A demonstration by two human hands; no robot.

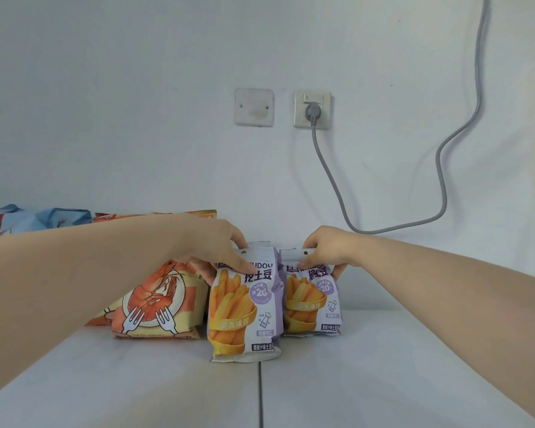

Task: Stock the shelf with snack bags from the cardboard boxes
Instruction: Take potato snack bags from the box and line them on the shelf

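Note:
Two purple fry-snack bags stand upright side by side on the white shelf (383, 366). My left hand (217, 245) grips the top of the left purple bag (244, 316), which stands nearer to me. My right hand (328, 251) pinches the top of the right purple bag (312, 307), set slightly further back. Just left of them an orange shrimp-snack bag (158, 301) stands against more orange bags behind it. No cardboard box is in view.
Blue snack bags (44, 219) line the far left of the shelf. The white wall behind carries a blank plate (254, 107) and a socket (312, 109) with a grey cable (439, 168) looping right. A seam (260, 393) splits the shelf surface.

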